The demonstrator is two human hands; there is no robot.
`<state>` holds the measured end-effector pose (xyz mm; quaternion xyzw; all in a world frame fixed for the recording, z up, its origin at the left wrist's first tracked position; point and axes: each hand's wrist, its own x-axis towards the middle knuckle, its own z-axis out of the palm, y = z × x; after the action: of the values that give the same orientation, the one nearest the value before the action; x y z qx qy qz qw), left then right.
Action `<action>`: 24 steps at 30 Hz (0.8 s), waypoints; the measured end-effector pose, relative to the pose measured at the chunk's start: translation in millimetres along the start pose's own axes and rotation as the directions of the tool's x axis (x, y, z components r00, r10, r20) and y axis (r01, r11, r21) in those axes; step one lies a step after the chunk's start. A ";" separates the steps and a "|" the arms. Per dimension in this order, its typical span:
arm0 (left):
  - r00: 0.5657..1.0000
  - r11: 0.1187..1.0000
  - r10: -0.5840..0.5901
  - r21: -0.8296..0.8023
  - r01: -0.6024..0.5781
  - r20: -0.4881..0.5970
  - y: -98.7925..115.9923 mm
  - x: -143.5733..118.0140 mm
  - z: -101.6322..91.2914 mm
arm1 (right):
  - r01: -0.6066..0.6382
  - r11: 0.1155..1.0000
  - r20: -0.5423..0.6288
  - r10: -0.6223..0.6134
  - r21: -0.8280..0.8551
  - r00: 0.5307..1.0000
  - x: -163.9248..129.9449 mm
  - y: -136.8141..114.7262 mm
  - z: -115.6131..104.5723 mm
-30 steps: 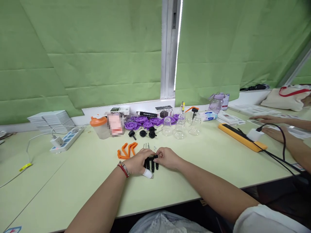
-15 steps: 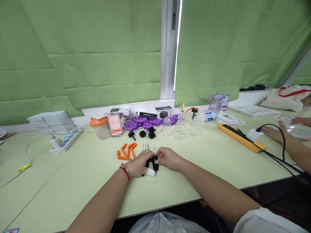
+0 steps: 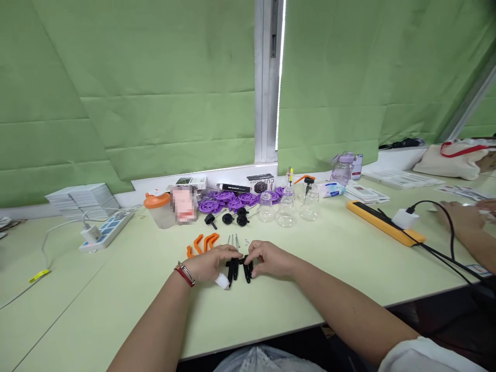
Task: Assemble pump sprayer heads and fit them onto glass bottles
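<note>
White card stack [image 3: 83, 194] sits far left on my desk [image 3: 116, 289], w/ a power strip [image 3: 104, 232] just right of it, cable trailing off to the left. Next comes an orange-lid cup [image 3: 158, 208], then a blurred pink item beside it. Orange clips [image 3: 203, 243] lie just behind my left hand [image 3: 207, 265].

My left hand wears a red-and-silver bracelet and has white tape on one fingertip; fingers curled narrow, pinching the left end of the black parts [image 3: 239, 268]. My right hand [image 3: 267, 260] mirrors it, fingers pinched on the right end. Those parts sit on the desk between both hands, near the front-centre; exact shape too small to tell. Thin metal pins [image 3: 234, 240] lie just behind the hands.

Further back: purple wheels [image 3: 228, 200], black knobs [image 3: 228, 219], three clear jars [image 3: 287, 209], a purple bottle [image 3: 342, 167]. To the right, an orange strip [image 3: 383, 223] w/ a white plug and black cable. Far right, another person's hand [image 3: 461, 214] rests on the desk, and a cloth bag [image 3: 453, 160] sits at the back edge.
</note>
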<state>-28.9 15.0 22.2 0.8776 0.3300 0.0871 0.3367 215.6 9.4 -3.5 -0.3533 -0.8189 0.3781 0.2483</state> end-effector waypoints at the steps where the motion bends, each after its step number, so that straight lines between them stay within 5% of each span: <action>1: 1.000 1.000 0.001 -0.015 0.000 0.003 0.1 1.0 1.6 | 0.001 1.000 0.012 -0.001 -0.010 1.000 0.1 0.4 1.2; 11: 0.998 0.999 -0.027 -0.029 0.026 -0.048 14.4 7.1 10.7 | 0.082 0.993 -0.044 -0.085 -0.080 0.995 -0.5 0.1 1.0; 17: 0.984 0.997 -0.072 -0.022 0.069 -0.163 9.7 4.0 4.8 | 0.181 0.892 -0.147 -0.262 -0.415 0.954 -7.4 -28.9 23.0; 20: 0.945 0.990 -0.111 -0.115 0.079 -0.307 -2.1 3.1 0.2 | 0.137 0.822 -0.110 -0.235 -0.553 0.966 -10.1 -41.4 41.3; 24: 0.840 0.955 -0.192 -0.295 0.040 -0.508 -14.6 5.4 -0.6 | 0.092 0.766 -0.007 -0.126 -0.636 0.992 -7.9 -46.5 57.4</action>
<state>-32.6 26.9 12.7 0.7424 0.4479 0.3500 0.3546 163.7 -43.8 -1.6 -0.3775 -0.9110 0.0559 0.1563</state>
